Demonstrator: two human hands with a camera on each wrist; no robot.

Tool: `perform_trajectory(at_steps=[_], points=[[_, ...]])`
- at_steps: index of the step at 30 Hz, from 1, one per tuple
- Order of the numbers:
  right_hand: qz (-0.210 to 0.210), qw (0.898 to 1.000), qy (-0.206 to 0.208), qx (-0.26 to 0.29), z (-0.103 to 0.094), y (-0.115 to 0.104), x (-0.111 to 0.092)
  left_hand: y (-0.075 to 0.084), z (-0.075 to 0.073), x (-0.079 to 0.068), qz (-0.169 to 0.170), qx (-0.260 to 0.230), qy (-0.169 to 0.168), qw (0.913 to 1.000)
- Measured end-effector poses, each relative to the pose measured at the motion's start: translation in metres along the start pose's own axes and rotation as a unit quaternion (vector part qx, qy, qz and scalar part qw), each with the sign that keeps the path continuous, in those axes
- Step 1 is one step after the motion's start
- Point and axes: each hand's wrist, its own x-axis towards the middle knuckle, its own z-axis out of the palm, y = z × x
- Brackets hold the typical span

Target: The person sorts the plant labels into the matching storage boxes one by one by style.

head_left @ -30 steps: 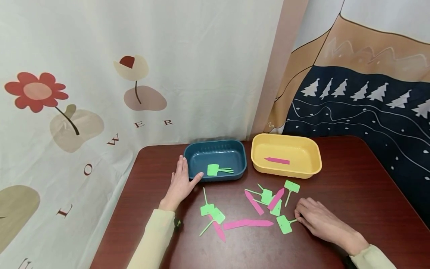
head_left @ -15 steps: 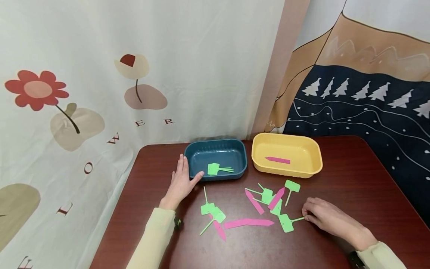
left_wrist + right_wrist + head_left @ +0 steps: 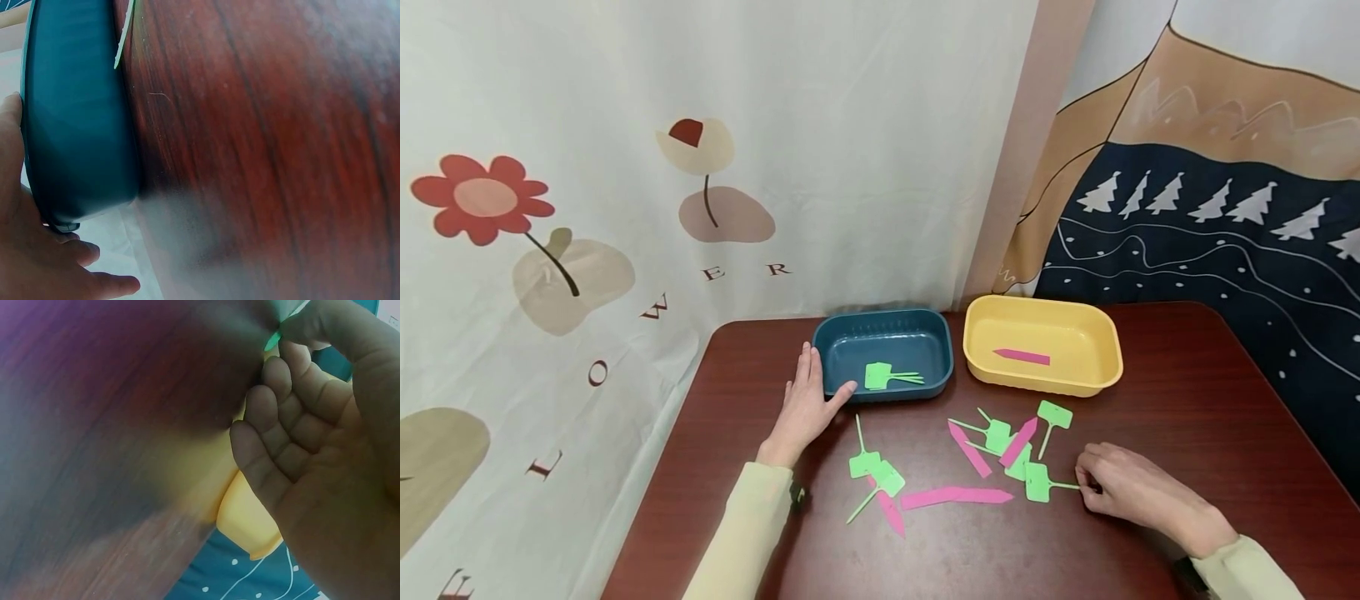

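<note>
My right hand [image 3: 1138, 492] pinches the stem end of a green T-type plant label [image 3: 1037, 482] between thumb and fingertips. The label's flat head points left, close over the table. In the right wrist view only the green stem tip [image 3: 272, 341] shows at the thumb. My left hand [image 3: 805, 412] rests against the left front corner of a blue tray [image 3: 883, 396], fingers extended along its side and thumb at the front rim. Several green labels [image 3: 878, 376] lie in this tray. One pink pointed plant label [image 3: 1022, 357] lies in the yellow tray [image 3: 1045, 386].
Loose green labels [image 3: 1056, 414] and pink pointed labels [image 3: 957, 497] lie scattered, some overlapping, on the dark red-brown table [image 3: 970, 558] in front of the trays. A printed curtain [image 3: 865, 167] hangs right behind the table's back edge.
My right hand has moved slightly right, drawing the green plant label along, and its head has turned until the stem lies nearly level. My left hand stays at the blue tray.
</note>
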Motion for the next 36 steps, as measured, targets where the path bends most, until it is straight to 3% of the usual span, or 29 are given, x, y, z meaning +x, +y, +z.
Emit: perform_trajectory(at_steps=[11, 21, 30, 36], points=[[-0.003, 0.999, 0.015, 0.052, -0.004, 0.002, -0.001, 0.001, -0.001, 0.0, -0.002, -0.004, -0.001, 1.0], [0.025, 0.987, -0.05, 0.148, -0.012, 0.0, 0.001, 0.001, 0.0, 0.0, -0.001, -0.005, 0.0, 1.0], [0.046, 0.994, -0.004, 0.1, -0.018, -0.006, 0.012, 0.003, -0.002, 0.0, -0.007, -0.007, -0.007, 0.9999], [0.023, 0.997, 0.055, 0.053, -0.015, -0.016, 0.03, 0.003, -0.002, -0.001, -0.007, -0.003, -0.005, 1.0]])
